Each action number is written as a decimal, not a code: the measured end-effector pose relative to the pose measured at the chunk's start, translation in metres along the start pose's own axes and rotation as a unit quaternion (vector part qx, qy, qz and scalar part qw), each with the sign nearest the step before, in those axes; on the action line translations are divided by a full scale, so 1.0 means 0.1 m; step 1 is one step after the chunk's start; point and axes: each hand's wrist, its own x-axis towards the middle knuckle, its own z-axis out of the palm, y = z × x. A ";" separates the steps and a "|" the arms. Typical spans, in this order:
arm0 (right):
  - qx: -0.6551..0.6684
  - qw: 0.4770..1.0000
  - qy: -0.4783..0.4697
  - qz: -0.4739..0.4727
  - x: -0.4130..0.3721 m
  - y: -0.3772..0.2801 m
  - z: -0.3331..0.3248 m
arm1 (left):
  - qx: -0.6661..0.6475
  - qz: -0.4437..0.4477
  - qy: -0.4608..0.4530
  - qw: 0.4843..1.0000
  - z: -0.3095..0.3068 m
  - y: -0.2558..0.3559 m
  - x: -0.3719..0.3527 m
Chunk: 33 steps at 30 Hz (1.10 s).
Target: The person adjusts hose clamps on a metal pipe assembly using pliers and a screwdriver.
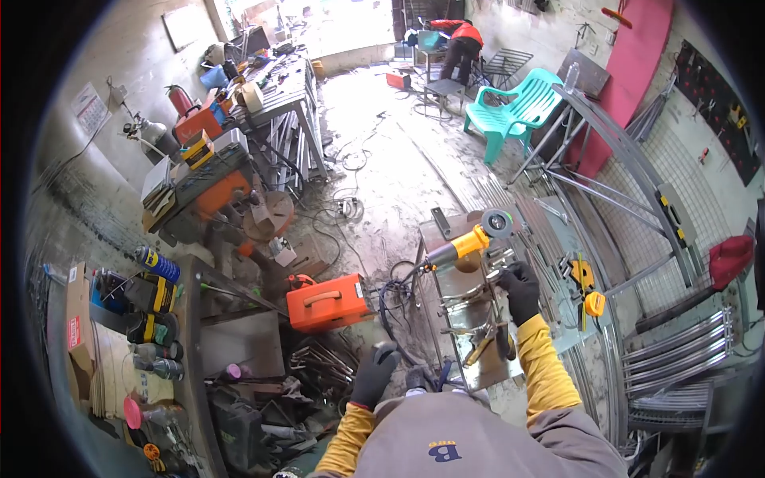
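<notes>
- The right hand (519, 295), in a dark cloth glove, is by the right edge of the shiny metal tabletop (496, 370). Its fingers are bent, near small loose metal bits (500, 259). I cannot tell if it holds one.
- The left hand (374, 374), in a dark glove too, is off the tabletop's left edge, partly curled. I see nothing in it, but its palm is hidden.
- The yellow-and-grey angle grinder (460, 248) lies across the tabletop's far end, its round disc (497, 224) near the far right corner.
- Its dark cable (384, 307) seems to hang off the left edge. A foot or arm catching it could pull the grinder down.
- The yellow-handled tool (478, 350) lies near the close edge. A bump from the yellow sleeve (546, 362) could knock it off.
</notes>
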 end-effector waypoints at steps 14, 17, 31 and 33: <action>0.526 0.770 -0.103 0.346 -1.29 -0.20 0.50 | -0.051 0.129 -0.173 0.975 0.91 1.23 0.56; 0.510 0.776 -0.095 0.360 -1.35 -0.28 0.46 | -0.032 0.150 -0.165 0.974 0.96 1.13 0.55; 0.519 0.767 -0.154 0.344 -1.50 -0.19 0.66 | 0.060 0.247 -0.089 0.963 0.81 1.10 0.60; 0.502 0.782 -0.204 0.308 -1.52 -0.37 0.69 | 0.052 0.281 -0.098 0.953 0.80 1.07 0.66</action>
